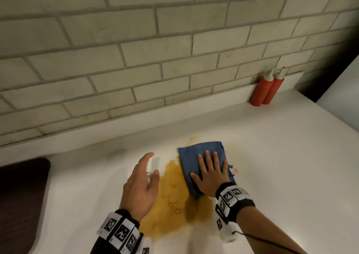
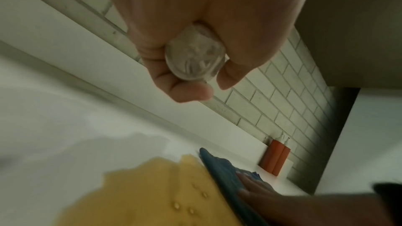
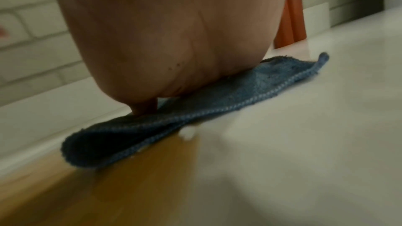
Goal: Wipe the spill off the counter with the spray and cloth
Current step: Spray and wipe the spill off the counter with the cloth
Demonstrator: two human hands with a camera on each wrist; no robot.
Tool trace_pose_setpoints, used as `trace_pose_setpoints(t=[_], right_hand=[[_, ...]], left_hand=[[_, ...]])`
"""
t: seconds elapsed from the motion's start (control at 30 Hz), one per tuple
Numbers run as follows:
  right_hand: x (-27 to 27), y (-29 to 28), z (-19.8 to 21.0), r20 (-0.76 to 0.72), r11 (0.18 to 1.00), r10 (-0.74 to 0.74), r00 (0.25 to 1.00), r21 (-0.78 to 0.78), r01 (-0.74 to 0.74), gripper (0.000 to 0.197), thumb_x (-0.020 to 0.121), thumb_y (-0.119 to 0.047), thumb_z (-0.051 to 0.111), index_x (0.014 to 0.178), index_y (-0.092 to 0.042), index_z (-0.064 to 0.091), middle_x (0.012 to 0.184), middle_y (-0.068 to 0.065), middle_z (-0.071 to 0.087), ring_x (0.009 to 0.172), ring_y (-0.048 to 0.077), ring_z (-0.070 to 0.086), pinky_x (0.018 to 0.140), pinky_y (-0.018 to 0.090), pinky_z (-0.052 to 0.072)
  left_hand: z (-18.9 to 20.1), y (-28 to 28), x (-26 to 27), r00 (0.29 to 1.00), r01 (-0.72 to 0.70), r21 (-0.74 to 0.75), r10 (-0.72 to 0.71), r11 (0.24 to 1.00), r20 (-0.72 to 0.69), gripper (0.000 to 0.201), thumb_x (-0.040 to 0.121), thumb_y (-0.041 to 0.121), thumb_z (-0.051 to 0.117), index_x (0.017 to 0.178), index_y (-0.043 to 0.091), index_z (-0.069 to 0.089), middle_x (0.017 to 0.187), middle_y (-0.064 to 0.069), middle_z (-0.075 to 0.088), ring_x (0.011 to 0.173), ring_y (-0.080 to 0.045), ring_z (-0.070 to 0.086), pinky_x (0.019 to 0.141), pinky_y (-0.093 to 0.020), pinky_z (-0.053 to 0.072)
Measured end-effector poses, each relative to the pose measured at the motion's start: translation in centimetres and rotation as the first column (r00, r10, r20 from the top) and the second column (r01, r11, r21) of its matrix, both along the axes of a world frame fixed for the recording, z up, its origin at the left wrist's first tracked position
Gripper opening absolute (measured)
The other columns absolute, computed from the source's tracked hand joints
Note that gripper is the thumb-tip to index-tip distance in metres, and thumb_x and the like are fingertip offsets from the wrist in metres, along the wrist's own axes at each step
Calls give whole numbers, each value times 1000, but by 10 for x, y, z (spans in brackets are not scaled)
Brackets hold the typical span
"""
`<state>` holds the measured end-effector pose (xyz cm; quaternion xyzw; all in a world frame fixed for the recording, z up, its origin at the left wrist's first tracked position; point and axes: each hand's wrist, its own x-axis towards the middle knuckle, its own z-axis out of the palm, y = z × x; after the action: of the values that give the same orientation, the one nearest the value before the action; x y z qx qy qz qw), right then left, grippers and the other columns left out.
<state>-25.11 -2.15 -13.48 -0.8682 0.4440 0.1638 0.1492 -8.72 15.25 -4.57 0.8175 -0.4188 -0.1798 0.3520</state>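
Observation:
A yellow-brown spill (image 1: 172, 205) spreads over the white counter (image 1: 272, 156) in the middle of the head view. My right hand (image 1: 210, 173) lies flat, fingers straight, pressing a folded blue cloth (image 1: 194, 156) onto the spill's right edge. In the right wrist view the blue cloth (image 3: 195, 114) lies under my palm with the spill (image 3: 130, 186) in front of it. My left hand (image 1: 142, 182) holds a small clear spray bottle (image 1: 149, 170) just left of the spill, above the counter. The left wrist view shows the spray bottle's round base (image 2: 194, 57) wrapped by my fingers (image 2: 189, 90), with the spill (image 2: 152, 195) below.
Two red squeeze bottles (image 1: 266, 89) stand against the tiled wall (image 1: 136, 50) at the back right. A dark mat (image 1: 21, 199) lies at the left edge. The counter ends at the right by a dark gap (image 1: 318, 90).

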Motion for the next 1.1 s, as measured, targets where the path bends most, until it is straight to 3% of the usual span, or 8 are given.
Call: trace_pose_setpoints(t=[0.13,0.23,0.33,0.5,0.7,0.8,0.93,1.1], right_hand=[[-17,5,0,11,997,68,998,-33,-68,112,55,-80,-32,153,-30,-15,161,0,-23,147,27,-21,115,56,-11],[-11,-24,0,5,1000,-8,1000,-26,8,98,71,-83,-14,154,-30,-13,161,0,-22,148,27,-19,118,56,-8],[5,-35,-1,-4,997,-75,997,-18,75,80,92,-71,12,155,-27,-12,161,3,-22,147,30,-20,116,60,-6],[4,-35,-4,-8,998,-36,999,-43,35,79,93,-70,12,155,-26,-12,161,4,-21,147,31,-19,116,61,-6],[13,-76,6,-66,980,-197,978,7,198,79,94,-69,14,155,-25,-11,161,4,-23,147,33,-21,115,64,-6],[27,-47,-2,-17,999,-46,999,-7,45,81,92,-70,9,155,-23,-10,161,6,-22,147,34,-20,113,63,-7],[25,-39,-8,-30,995,93,995,-19,-94,107,62,-82,-26,154,-27,-13,161,1,-21,148,29,-19,116,59,-9],[52,-65,4,-23,999,-48,999,-23,48,79,94,-67,15,155,-24,-10,161,6,-21,147,33,-21,114,63,-9]], left_hand=[[-4,2,6,1000,-20,16,20,1000,-9,44,101,35,45,143,44,31,133,1,59,99,-17,59,84,-31,43],[-8,9,9,1000,-27,32,27,999,-9,43,101,35,45,140,46,31,123,-3,63,87,-17,58,80,-34,45],[-10,13,12,999,-45,46,45,998,-16,43,101,35,45,139,47,30,125,1,62,90,-19,59,81,-34,44],[-9,-1,15,1000,-1,58,2,998,-25,47,101,34,46,142,46,28,132,7,56,93,-13,55,84,-32,41],[1,-21,22,999,-46,35,46,998,-8,47,100,31,47,143,45,33,114,11,54,97,-10,53,87,-29,41],[1,-24,33,998,-55,44,54,997,17,48,100,30,48,143,43,34,120,6,58,95,-13,55,86,-30,43],[-2,-31,34,1000,3,52,-4,999,22,48,100,29,48,143,43,35,132,5,58,100,-12,55,87,-28,43],[4,-48,44,996,25,57,-30,998,81,48,98,29,49,141,43,36,130,3,61,107,-21,60,89,-32,47]])
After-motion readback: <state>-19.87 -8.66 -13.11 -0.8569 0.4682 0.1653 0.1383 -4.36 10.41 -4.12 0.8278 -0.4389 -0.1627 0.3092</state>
